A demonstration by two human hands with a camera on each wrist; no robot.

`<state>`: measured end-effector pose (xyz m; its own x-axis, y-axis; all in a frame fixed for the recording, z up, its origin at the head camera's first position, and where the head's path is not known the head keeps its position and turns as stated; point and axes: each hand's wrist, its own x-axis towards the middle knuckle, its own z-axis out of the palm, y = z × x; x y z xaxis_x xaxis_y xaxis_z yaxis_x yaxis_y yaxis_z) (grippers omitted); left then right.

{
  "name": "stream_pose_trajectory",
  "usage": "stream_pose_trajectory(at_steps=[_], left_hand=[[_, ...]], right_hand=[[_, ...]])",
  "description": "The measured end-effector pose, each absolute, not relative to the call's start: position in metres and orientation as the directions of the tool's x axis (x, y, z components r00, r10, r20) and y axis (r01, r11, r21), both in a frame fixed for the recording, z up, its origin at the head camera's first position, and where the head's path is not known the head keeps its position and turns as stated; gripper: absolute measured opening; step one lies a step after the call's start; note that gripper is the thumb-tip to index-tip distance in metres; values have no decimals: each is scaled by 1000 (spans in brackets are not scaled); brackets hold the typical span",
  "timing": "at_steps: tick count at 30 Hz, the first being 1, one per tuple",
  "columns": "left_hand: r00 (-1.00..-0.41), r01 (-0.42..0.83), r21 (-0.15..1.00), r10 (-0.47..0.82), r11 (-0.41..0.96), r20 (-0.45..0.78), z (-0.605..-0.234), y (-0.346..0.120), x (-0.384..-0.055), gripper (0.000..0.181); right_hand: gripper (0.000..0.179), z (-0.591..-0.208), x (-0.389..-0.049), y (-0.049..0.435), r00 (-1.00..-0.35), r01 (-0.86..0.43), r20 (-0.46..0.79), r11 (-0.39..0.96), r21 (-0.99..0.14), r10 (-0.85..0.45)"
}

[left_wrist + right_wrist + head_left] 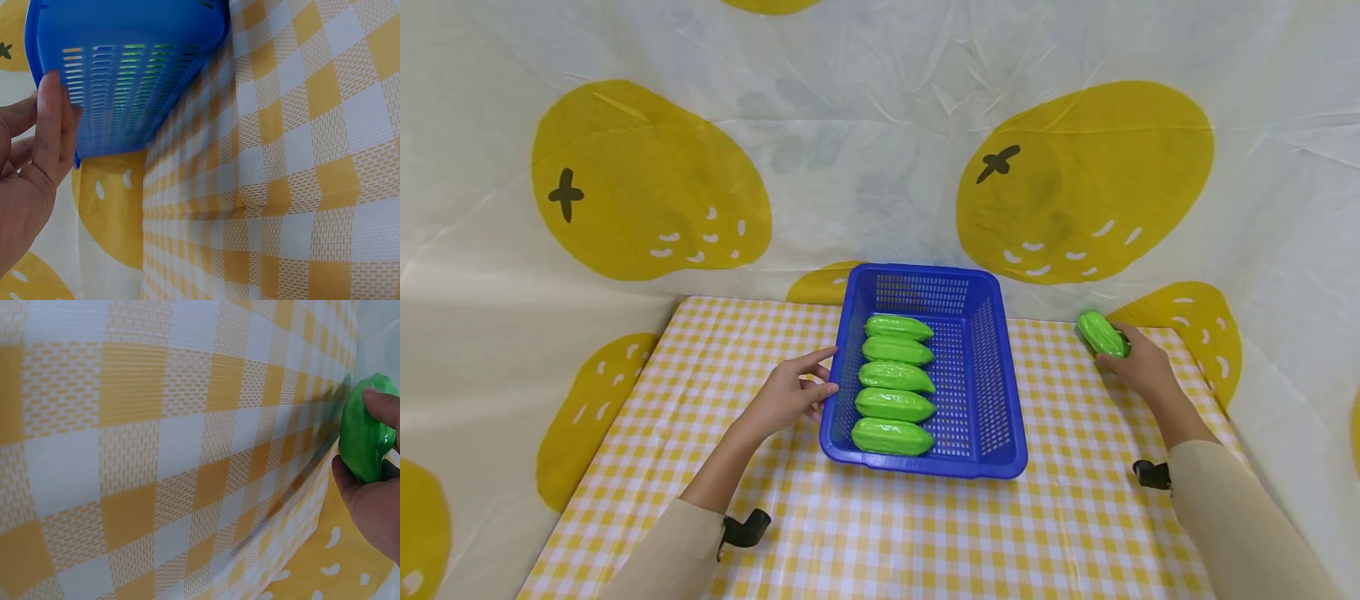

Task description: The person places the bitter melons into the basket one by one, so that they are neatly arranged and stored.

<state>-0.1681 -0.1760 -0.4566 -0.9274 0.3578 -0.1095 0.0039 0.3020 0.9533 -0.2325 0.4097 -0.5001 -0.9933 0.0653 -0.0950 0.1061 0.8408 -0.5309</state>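
A blue plastic basket [1000, 400] with slotted walls stands in the middle of the table. Several glossy green ridged bitter melons [895, 377] lie in a column along its left half, tips pointing right. My left hand [793, 385] touches the basket's left rim; in the left wrist view its extended fingers [50, 119] rest against the outer wall. At the far right of the table, my right hand [1138, 360] grips another bitter melon [1099, 333] between thumb and fingers. The right wrist view shows this bitter melon [365, 434] from the side, its right part hidden by the hand.
A yellow-and-white checked cloth [737, 467] covers the table. A pale curtain [865, 183] printed with large yellow fruit hangs close behind the table and at both sides. Black camera mounts [747, 529] sit at the sleeves.
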Motion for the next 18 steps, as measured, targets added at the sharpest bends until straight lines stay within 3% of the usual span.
stream_pose_trajectory(at_steps=[7,18], left_hand=[[-927,2,952,357,307,-114,-455,-176,-168,62],[-926,-7,955,358,297,-118,-454,-177,-168,62]], right_hand=[[72,-494,-224,404,-999,54,-22,835,-548,50],[65,-467,-209,386,-992,-116,96,830,-545,-76]])
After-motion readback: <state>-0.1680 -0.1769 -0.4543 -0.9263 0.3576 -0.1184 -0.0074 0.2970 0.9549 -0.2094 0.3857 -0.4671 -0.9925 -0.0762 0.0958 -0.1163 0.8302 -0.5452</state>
